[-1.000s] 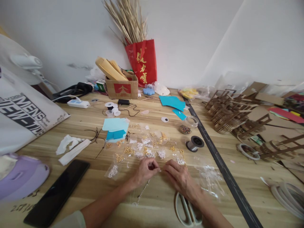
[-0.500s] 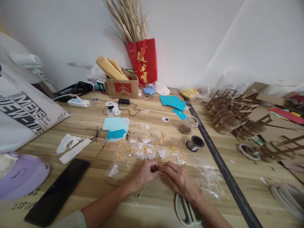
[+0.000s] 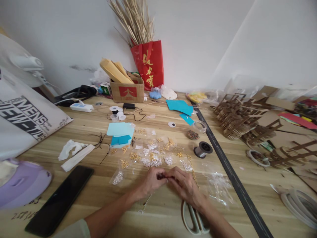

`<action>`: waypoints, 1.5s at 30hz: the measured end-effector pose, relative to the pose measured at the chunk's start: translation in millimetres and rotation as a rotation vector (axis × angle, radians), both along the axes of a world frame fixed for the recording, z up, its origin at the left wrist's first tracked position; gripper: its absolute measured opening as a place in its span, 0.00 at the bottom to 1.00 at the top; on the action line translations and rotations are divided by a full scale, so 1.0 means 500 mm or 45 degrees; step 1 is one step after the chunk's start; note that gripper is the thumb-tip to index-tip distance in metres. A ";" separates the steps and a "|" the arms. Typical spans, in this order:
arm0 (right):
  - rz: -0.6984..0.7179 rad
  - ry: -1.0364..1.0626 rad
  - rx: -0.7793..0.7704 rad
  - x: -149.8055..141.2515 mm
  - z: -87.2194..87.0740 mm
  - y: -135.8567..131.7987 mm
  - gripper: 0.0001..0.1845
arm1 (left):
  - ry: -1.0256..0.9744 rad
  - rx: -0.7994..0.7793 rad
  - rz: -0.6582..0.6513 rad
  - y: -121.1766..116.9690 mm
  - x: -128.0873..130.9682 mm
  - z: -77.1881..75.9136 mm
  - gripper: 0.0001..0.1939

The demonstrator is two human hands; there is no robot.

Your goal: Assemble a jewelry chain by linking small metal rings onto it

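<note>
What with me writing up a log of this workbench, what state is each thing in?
Left hand: fingers pinched, meeting the right; anything held is hard to make out.
Right hand: fingers pinched likewise.
Phone: flat, screen dark.
Scissors: handles showing; blades hidden, open or shut unclear.
Box: open, envelopes sticking out.
Red bag: upright, stuffed with dry stalks.
Spool: wound.
</note>
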State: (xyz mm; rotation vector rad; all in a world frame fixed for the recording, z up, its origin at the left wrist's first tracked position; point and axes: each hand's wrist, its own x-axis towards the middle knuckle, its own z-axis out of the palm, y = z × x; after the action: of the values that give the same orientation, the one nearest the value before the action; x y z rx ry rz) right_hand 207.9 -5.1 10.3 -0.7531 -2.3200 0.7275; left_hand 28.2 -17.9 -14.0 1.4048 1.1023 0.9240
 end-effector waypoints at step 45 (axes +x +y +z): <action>-0.149 0.100 -0.141 0.000 -0.002 0.003 0.08 | 0.081 0.017 0.000 0.003 -0.010 0.023 0.04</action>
State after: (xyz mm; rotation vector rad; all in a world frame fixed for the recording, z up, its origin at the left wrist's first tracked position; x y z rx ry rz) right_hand 207.9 -3.5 9.3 -0.8857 -2.1596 0.8231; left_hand 23.2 -16.4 -2.5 1.4538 1.1453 0.8933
